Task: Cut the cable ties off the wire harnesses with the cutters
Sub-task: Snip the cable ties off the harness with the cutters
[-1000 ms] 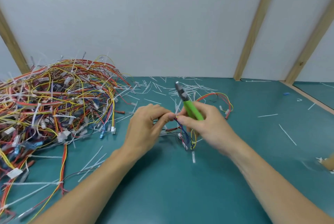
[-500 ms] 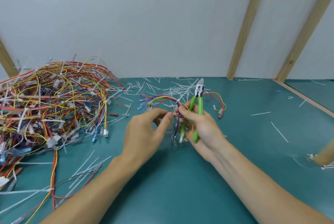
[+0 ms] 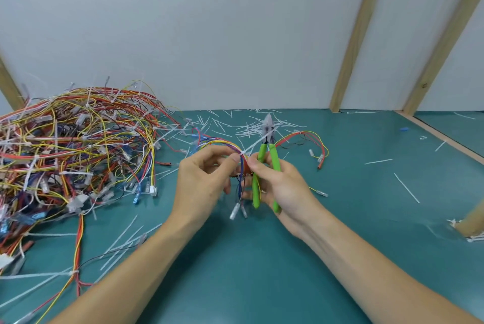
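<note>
- Hands: my left hand (image 3: 207,174) pinches the multicoloured wire harness (image 3: 230,147) at its white cable tie (image 3: 250,147); my right hand (image 3: 277,185) grips the green-handled cutters (image 3: 265,166), tip up.
- Progress: cut white tie offcuts (image 3: 251,127) litter the teal tabletop (image 3: 366,206); the big tangled harness pile (image 3: 73,145) remains.

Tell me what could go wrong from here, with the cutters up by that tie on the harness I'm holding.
1. The cable tie sits tight on the thin coloured wires of the held harness, so the cutters could nick a wire along with it.
2. The left hand and right hand pinch the bundle right beside the tie; fingertips are close to the blades.
3. The right hand holds wires and the green handles together, so its grip on the cutters may slip.
</note>
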A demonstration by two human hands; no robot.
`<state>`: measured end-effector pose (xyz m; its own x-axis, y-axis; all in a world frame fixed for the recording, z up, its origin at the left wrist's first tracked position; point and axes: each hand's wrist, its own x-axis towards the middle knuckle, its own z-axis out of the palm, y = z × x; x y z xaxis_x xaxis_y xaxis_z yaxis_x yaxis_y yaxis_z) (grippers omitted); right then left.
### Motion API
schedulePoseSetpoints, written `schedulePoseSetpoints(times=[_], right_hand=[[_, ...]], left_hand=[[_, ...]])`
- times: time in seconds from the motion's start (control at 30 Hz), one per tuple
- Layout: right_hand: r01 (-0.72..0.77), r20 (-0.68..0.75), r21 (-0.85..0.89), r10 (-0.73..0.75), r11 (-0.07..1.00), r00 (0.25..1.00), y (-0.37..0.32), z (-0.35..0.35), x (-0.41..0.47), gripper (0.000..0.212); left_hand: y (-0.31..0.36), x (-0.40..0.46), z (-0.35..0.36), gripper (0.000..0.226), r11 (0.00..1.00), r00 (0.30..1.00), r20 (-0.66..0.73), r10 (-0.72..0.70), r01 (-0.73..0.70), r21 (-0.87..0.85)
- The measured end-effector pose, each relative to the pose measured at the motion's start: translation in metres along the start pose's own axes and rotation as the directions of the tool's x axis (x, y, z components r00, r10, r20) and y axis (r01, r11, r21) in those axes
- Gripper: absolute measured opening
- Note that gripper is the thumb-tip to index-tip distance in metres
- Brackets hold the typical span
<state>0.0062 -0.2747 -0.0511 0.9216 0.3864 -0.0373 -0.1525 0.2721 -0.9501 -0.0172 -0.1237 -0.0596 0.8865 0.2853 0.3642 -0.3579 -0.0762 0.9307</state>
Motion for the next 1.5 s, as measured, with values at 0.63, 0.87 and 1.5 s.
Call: schedulePoseSetpoints(times=[0.63,0.87,1.5], right_hand=[[0.399,-0.300,-0.237,-0.458,0.886,0.837,-0.025,-0.015,-0.001,0.041],[0.553,-0.330,-0.029,-0.530,0.833,0.781,-0.043,-0.020,0.000,0.044],[0.224,0.129,-0.948,-0.374,0.224,0.919,-0.019,-0.037,0.000,0.049]], left_hand=[[-0.003,0.006,-0.006,0.019,0.925,0.937,0.205,-0.284,0.324,-0.199],[-0.004,0.011,-0.013,0.015,0.891,0.922,0.271,-0.276,0.352,-0.288],[-0.010,0.006,-0.013,0.010,0.987,0.985,-0.156,0.075,-0.051,0.154]])
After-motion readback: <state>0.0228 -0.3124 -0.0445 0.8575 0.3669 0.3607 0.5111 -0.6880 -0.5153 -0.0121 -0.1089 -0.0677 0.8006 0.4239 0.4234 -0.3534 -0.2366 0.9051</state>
